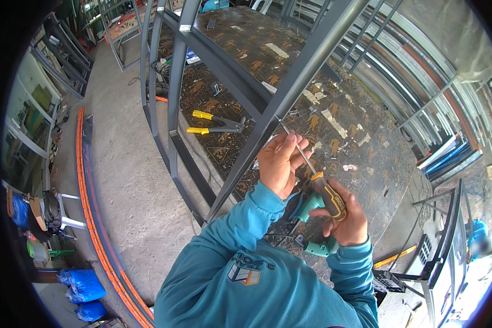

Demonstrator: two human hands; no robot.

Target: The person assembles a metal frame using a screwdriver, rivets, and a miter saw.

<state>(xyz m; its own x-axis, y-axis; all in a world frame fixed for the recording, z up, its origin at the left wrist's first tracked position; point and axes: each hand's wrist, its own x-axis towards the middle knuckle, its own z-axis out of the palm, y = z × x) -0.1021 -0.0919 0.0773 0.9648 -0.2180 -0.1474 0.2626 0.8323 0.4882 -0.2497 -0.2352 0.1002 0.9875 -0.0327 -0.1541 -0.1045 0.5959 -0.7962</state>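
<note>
A screwdriver [328, 195] with a grey and yellow handle rests in my right hand [351, 214], whose fingers wrap round the handle. Its long thin shaft slants up and to the left, the tip against the dark grey metal frame [306, 71]. Near the tip, my left hand [279, 167] has its thumb and fingertips closed about the shaft, close to the frame's edge. Whether a screw sits at the tip is too small to tell. Partly behind my hands, a teal power tool [310, 206] lies on the worktable [385, 164].
Yellow-handled cutters [216, 123] lie on the table left of my hands, behind the frame. Long metal profiles [421, 65] fill racks at the right. Orange strips [87, 186] run along the floor at the left, near blue bags [85, 287]. Another metal frame [448, 240] stands lower right.
</note>
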